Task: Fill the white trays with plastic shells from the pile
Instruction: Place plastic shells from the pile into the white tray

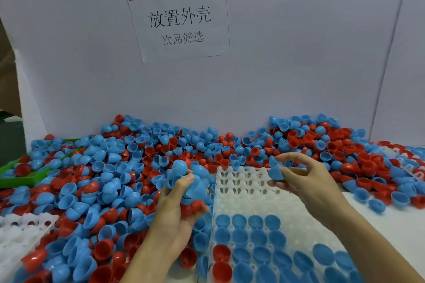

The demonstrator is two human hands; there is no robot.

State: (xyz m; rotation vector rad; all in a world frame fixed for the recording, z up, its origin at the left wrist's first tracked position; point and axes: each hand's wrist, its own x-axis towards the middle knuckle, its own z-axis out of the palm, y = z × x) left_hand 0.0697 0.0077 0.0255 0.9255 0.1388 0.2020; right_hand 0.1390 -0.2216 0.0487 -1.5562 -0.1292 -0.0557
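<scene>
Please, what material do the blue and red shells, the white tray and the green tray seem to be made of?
Blue shell in the right hand: thin moulded plastic, smooth, slightly glossy. The handful of shells in the left hand looks the same. White tray: probably soft, slightly translucent plastic, matte, with moulded cups and holes. Green tray: seemingly rigid opaque plastic with straight edges; mostly covered.

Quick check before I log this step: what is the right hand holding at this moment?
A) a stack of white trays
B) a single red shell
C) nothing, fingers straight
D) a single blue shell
D: the right hand pinches one blue shell above the empty far rows of the white tray, while the left hand grips a bunch of blue and red shells.
</scene>
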